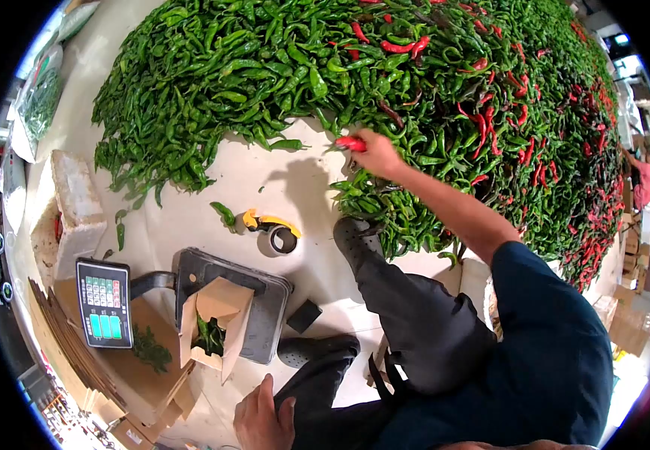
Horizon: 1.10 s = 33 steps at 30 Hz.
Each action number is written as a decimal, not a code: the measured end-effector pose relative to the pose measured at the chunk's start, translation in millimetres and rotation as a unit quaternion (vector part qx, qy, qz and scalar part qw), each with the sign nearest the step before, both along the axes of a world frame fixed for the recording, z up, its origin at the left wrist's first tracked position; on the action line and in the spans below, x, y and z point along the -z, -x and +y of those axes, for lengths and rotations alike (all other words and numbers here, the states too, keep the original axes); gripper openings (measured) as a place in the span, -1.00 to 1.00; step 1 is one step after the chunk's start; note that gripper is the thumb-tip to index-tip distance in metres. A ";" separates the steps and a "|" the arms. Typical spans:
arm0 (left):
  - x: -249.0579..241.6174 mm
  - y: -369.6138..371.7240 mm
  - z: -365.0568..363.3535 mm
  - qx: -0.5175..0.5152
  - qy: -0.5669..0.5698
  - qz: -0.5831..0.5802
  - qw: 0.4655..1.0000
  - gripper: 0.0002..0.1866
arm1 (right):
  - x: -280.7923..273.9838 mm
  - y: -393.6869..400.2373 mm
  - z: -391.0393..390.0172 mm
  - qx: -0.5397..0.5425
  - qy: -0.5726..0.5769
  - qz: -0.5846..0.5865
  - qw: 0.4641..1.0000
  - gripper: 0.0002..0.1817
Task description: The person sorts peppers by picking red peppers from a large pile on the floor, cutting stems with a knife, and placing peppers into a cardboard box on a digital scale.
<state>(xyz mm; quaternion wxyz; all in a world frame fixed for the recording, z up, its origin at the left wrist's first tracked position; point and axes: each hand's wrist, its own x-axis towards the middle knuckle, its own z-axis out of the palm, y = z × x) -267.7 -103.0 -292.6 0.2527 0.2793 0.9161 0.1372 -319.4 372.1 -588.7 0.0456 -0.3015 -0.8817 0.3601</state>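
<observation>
Blue sleeve (pixel 557 322), right hand (pixel 376 154) tight on red pepper (pixel 350 143), left hand (pixel 261 421) half-spread, keypad (pixel 102 293) unreadable

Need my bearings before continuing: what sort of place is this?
Probably a produce sorting and packing area: a huge heap of green and red peppers, a digital scale and an open carton.

From the wearer's head, one wide round view is facing forward and steeply down, blackening at the corners and bending toward its edges; it is showing the left hand (pixel 263 420) and legs (pixel 422 330) close at the bottom, the floor (pixel 160 232) midway, the heap of peppers (pixel 265 64) farther ahead
</observation>
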 end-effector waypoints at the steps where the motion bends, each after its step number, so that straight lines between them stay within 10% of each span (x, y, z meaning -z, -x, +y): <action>1: -0.5 1.1 0.1 0.003 -0.004 0.003 1.000 -0.54 | 10.2 12.2 -10.7 -0.038 -0.051 -0.092 0.994 -0.70; 5: 11.7 7.2 -10.4 0.067 0.062 0.007 0.996 -0.48 | 101.6 33.4 -26.4 -0.098 -0.279 -0.258 0.920 -0.62; 13: 14.3 1.6 -21.5 -0.005 0.030 0.010 0.999 -0.48 | 101.9 30.5 -20.0 -0.029 -0.180 -0.264 0.947 -0.72; 27: -0.1 -3.7 -5.2 0.059 -0.081 0.049 0.994 -0.56 | -35.7 -99.5 -36.3 -0.052 0.221 -0.018 0.974 -0.33; 33: -2.3 -9.0 7.9 0.053 -0.028 0.035 0.998 -0.50 | -83.2 -174.4 -94.9 -0.257 0.008 -0.105 0.961 -0.42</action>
